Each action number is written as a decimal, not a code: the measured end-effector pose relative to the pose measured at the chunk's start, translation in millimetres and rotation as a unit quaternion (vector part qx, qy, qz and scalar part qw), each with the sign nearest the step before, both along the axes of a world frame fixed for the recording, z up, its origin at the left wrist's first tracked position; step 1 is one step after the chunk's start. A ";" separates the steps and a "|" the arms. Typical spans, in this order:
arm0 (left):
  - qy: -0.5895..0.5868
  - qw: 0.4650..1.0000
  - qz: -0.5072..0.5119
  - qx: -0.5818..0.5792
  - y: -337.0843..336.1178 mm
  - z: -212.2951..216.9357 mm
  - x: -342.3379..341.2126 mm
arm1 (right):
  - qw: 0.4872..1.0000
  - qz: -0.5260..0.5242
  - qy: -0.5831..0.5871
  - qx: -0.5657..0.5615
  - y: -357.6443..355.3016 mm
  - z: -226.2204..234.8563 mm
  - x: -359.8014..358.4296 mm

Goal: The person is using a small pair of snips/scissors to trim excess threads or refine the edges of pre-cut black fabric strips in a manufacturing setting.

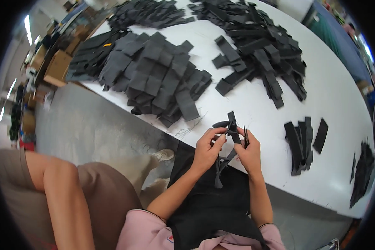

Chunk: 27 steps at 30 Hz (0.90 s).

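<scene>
Over the near edge of a white table, my two hands work close together on dark grey fabric strips (233, 129). My left hand (207, 151) is closed, pinching a strip between thumb and fingers. Closed too, my right hand (250, 156) steadies the upright strip with its thumb. Slim black pointed blades (246, 139), looking like thread snips, stick up from its fingers; their handle is hidden. More joined strip (218, 180) dangles below my hands in front of my black apron (204, 208).
The white table (221, 150) carries a heap of grey fabric pieces (154, 75), a heap of darker strips (262, 50), a small stack (299, 146) and a dark bundle (361, 177) at right. A person's bare arm (66, 200) is close on my left. Cardboard boxes (58, 66) stand beyond.
</scene>
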<state>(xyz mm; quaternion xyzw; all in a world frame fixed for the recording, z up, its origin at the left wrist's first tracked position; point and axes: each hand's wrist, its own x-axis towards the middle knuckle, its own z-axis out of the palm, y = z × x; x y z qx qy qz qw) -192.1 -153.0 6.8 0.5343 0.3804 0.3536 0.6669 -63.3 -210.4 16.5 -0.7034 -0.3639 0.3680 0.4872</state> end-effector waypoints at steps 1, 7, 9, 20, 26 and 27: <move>-0.001 1.000 0.001 -0.007 1.1 1.8 -1.3 | 1.000 -0.016 0.011 0.010 0.9 -4.7 -1.8; 0.043 0.997 -0.008 0.064 -13.6 -3.5 -2.0 | 0.996 -0.056 0.066 0.003 -8.3 -0.1 -10.2; 0.052 0.996 -0.016 0.065 -19.9 -4.8 -2.2 | 0.997 -0.049 0.067 0.011 -15.1 -16.2 -7.5; -0.009 0.991 0.044 0.127 6.5 10.3 2.5 | 0.985 -0.056 0.155 0.051 11.8 18.4 -15.1; -0.021 0.986 0.106 0.127 25.4 25.1 -6.8 | 0.991 -0.034 0.037 0.123 29.4 22.9 -24.2; -0.026 0.986 0.113 0.122 26.4 25.0 -12.0 | 0.992 -0.032 0.024 0.120 28.6 22.8 -27.5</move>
